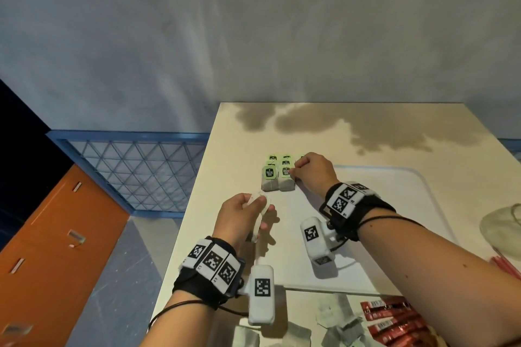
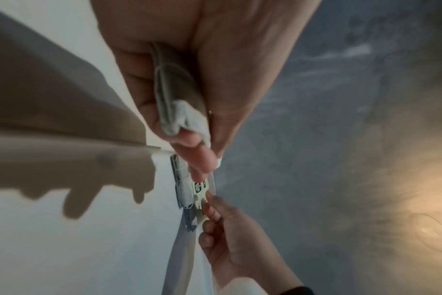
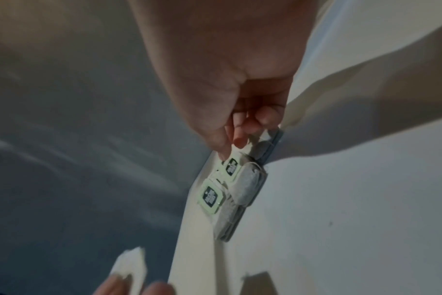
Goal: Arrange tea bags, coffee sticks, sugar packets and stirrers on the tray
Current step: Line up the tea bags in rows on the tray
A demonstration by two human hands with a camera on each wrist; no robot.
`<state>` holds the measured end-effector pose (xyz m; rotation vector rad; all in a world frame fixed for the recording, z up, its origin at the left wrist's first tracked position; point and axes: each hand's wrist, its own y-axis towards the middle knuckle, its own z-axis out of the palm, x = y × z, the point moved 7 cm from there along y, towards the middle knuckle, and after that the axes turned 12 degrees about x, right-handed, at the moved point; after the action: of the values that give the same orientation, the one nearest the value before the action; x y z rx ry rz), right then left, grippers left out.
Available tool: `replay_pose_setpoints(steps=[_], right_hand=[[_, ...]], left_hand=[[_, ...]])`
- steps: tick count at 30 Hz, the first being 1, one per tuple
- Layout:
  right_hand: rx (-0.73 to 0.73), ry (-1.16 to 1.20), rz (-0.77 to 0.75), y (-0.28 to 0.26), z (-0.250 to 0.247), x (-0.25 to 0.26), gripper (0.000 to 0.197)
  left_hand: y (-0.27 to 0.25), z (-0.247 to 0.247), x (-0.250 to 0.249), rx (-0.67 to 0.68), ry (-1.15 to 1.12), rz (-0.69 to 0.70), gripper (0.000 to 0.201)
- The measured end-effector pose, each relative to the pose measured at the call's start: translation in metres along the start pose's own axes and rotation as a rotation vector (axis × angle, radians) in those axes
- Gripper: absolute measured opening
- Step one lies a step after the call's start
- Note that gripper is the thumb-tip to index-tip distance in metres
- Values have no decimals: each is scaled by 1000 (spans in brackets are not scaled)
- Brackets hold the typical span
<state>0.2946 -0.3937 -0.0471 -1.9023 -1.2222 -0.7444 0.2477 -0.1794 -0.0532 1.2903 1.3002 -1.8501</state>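
Note:
Tea bags (image 1: 277, 175) with green tags lie in neat rows at the far left corner of the white tray (image 1: 394, 170). My right hand (image 1: 295, 172) reaches over them, and its thumb and forefinger pinch the green tag (image 3: 231, 167) of the nearest right-hand bag (image 3: 247, 185). My left hand (image 1: 258, 207) hovers just short of the rows and grips a small bunch of white tea bags (image 2: 176, 95) between thumb and fingers. Their tags are hidden inside the hand.
Red coffee sticks (image 1: 394, 318) and loose white packets (image 1: 335, 324) lie on the table near me. Red stirrers (image 1: 507, 267) and a pale crumpled bag (image 1: 504, 231) sit at the right. Left of the table are a blue mesh fence (image 1: 135, 172) and an orange cabinet (image 1: 56, 248).

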Motion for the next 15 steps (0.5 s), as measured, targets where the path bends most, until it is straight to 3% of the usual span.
replay_pose_setpoints(steps=[3, 8, 15], right_hand=[[66, 116, -89, -20, -2, 9, 13], [433, 105, -175, -75, 13, 28, 29], [425, 101, -300, -121, -12, 38, 17]], left_hand=[[-1, 2, -3, -22, 77, 20, 24], [-13, 21, -20, -1, 191, 92, 22], [-40, 47, -31, 38, 199, 112, 22]])
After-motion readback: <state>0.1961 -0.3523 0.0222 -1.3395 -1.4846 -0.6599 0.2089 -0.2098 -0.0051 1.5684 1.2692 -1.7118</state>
